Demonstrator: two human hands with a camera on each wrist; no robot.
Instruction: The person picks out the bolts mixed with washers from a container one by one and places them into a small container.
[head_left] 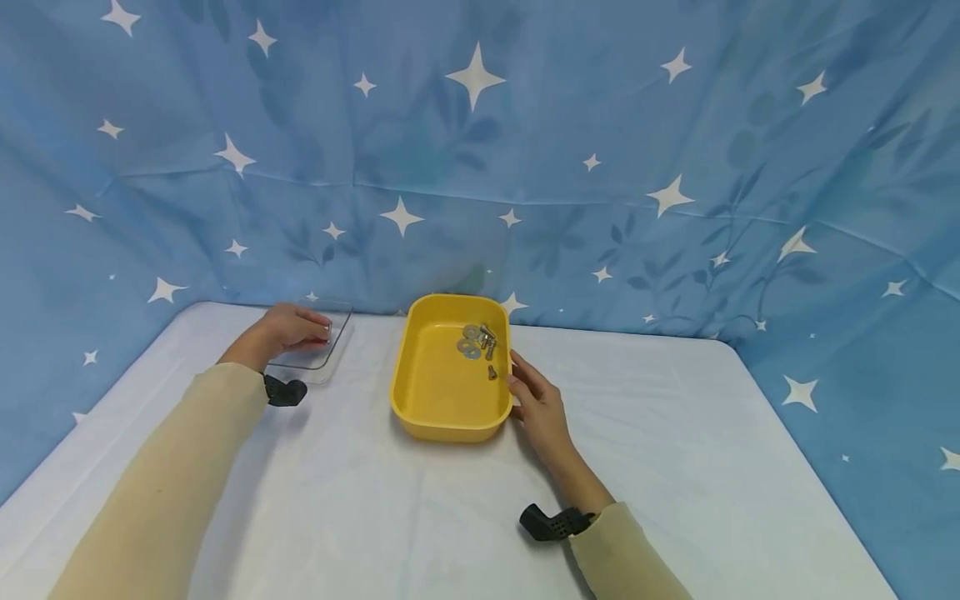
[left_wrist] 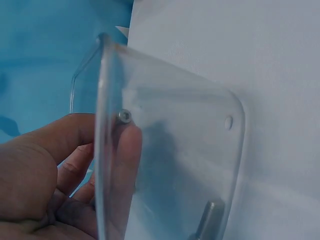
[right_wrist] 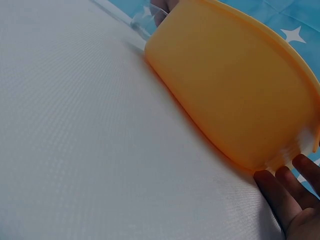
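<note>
Right hand: extended fingers touch the outside of the tray's right wall; the right hand shows no closed grasp.
Yellow tray, position: the yellow tray stands between the two hands, base down on the white tabletop; the right hand is the nearer, in contact, and the left is well apart.
Yellow tray, long axis: runs roughly away from the person, near end to far end.
Yellow tray, appearance: plain yellow, rounded corners, open top, smooth walls; no damage noted.
Loose bolt: one bolt lies apart from the rest, on the near side of the group, by the right wall.
Grouped hardware: flat grey washers and metal bolts lie close together toward the tray's far right corner; exact count not determinable.
Left hand: left hand, to the left of the tray and at the clear box, pinches a small metal piece.
Metal piece, appearance: silvery, round end with a central recess; its full length and axis cannot be told.
Clear box: transparent, rounded rim, left of the tray; the clear box shows a grey cylindrical part through its wall.
Backdrop: blue cloth with white stars, behind the tabletop.
</note>
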